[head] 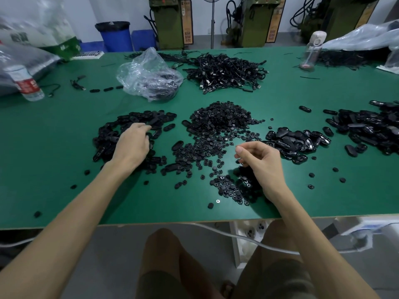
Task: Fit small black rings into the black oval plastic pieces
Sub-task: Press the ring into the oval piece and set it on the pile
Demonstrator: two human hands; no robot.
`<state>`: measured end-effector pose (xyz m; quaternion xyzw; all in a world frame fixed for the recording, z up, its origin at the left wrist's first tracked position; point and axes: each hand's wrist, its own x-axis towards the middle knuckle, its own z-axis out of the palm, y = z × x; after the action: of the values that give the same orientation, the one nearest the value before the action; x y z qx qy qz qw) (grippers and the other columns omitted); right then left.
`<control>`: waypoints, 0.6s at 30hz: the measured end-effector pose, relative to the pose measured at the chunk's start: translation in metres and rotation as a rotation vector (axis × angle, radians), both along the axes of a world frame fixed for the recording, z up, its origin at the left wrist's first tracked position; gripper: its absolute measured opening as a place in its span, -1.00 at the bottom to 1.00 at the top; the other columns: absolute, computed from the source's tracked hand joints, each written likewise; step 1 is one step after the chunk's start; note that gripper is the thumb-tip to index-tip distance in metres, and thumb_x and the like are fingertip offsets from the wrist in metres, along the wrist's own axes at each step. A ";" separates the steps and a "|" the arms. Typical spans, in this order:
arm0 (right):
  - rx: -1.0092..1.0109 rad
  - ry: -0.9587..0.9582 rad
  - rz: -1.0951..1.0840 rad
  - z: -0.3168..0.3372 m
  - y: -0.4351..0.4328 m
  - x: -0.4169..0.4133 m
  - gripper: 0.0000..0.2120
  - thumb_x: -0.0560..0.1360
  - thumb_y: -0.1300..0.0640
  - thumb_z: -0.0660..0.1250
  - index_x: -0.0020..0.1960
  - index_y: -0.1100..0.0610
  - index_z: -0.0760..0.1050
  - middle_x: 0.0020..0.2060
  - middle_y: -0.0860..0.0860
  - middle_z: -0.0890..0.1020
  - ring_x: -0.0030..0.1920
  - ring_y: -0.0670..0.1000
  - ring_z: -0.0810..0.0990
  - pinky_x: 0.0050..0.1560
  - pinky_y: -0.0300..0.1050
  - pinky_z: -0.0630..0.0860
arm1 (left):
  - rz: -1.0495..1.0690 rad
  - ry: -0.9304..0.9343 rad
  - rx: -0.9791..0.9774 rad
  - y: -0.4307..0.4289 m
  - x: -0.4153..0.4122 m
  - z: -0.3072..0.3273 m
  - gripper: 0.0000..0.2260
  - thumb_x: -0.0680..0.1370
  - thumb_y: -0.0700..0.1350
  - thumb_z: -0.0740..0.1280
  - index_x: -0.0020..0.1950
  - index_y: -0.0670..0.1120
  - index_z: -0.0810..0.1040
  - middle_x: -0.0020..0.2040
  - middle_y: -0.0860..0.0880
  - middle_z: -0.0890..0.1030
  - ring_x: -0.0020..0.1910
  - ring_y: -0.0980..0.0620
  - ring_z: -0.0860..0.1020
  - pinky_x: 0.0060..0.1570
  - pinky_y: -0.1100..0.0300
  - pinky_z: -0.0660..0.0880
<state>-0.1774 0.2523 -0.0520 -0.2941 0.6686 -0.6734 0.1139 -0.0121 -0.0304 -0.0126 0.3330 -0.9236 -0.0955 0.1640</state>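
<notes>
Head view: illegible red bottle label (27, 84), orange machine placards (187, 29), black rings (220, 117)

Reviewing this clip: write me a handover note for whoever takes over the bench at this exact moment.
Left hand: fingers curled into the oval pieces pile, grip hidden.
Right hand: fingers curled above the small rings; may pinch one, unclear.
Done: possibly the glossy pile to the right; fit not visible.
Left: big heaps of both remain on the green table.
</notes>
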 end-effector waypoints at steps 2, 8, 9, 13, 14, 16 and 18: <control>0.001 0.001 0.000 -0.001 0.000 0.000 -0.92 0.55 0.09 0.50 -0.01 0.10 0.68 -0.20 0.03 0.75 -0.17 0.01 0.71 -0.11 -0.22 0.63 | 0.010 0.027 -0.054 -0.003 0.000 0.003 -0.71 0.70 -0.24 0.25 0.40 -0.16 0.59 0.40 -0.21 0.53 0.36 -0.22 0.50 0.38 -0.12 0.45; -0.003 -0.025 -0.008 -0.002 0.001 -0.001 -0.91 0.56 0.07 0.49 -0.02 0.09 0.69 -0.21 0.03 0.75 -0.19 -0.02 0.70 -0.11 -0.20 0.63 | 0.061 -0.126 -0.219 -0.001 0.001 0.010 -0.86 0.64 -0.14 0.41 0.12 -0.12 0.74 0.11 -0.19 0.65 0.11 -0.22 0.59 0.16 -0.12 0.51; -0.005 -0.028 -0.010 -0.002 0.001 -0.001 -0.91 0.56 0.07 0.49 -0.01 0.09 0.68 -0.21 0.04 0.75 -0.20 -0.02 0.69 -0.11 -0.20 0.62 | 0.071 -0.159 -0.208 0.000 0.000 0.010 -0.85 0.63 -0.10 0.42 0.11 -0.13 0.74 0.09 -0.18 0.68 0.09 -0.21 0.61 0.16 -0.12 0.53; -0.002 -0.028 -0.006 -0.003 0.001 -0.001 -0.91 0.56 0.07 0.49 -0.02 0.09 0.68 -0.21 0.03 0.75 -0.20 -0.04 0.69 -0.12 -0.22 0.62 | 0.071 -0.198 -0.115 0.003 -0.001 0.008 -0.78 0.64 -0.07 0.41 0.16 -0.18 0.73 0.06 -0.18 0.72 0.08 -0.22 0.66 0.13 -0.14 0.58; -0.002 -0.028 -0.005 -0.003 0.001 -0.001 -0.91 0.56 0.07 0.49 -0.02 0.09 0.68 -0.21 0.03 0.75 -0.20 -0.04 0.69 -0.13 -0.23 0.62 | 0.066 -0.199 -0.116 0.003 -0.001 0.008 -0.78 0.64 -0.07 0.41 0.15 -0.18 0.73 0.05 -0.18 0.73 0.07 -0.22 0.67 0.13 -0.14 0.59; 0.002 -0.023 -0.004 -0.003 0.001 -0.001 -0.91 0.56 0.07 0.50 -0.02 0.09 0.68 -0.21 0.03 0.75 -0.20 -0.04 0.70 -0.13 -0.23 0.61 | 0.054 -0.196 -0.117 0.005 0.000 0.008 -0.79 0.63 -0.07 0.43 0.14 -0.17 0.73 0.05 -0.16 0.74 0.08 -0.18 0.68 0.14 -0.12 0.59; 0.005 -0.024 -0.007 -0.003 0.001 -0.002 -0.90 0.56 0.06 0.50 -0.02 0.09 0.69 -0.20 0.04 0.75 -0.19 -0.03 0.70 -0.12 -0.23 0.62 | 0.048 -0.197 -0.121 0.007 0.000 0.006 -0.81 0.62 -0.05 0.44 0.11 -0.15 0.74 0.03 -0.14 0.74 0.07 -0.17 0.68 0.12 -0.11 0.60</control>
<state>-0.1789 0.2532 -0.0550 -0.2836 0.6700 -0.6754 0.1203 -0.0118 -0.0235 -0.0069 0.3524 -0.9310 -0.0027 0.0946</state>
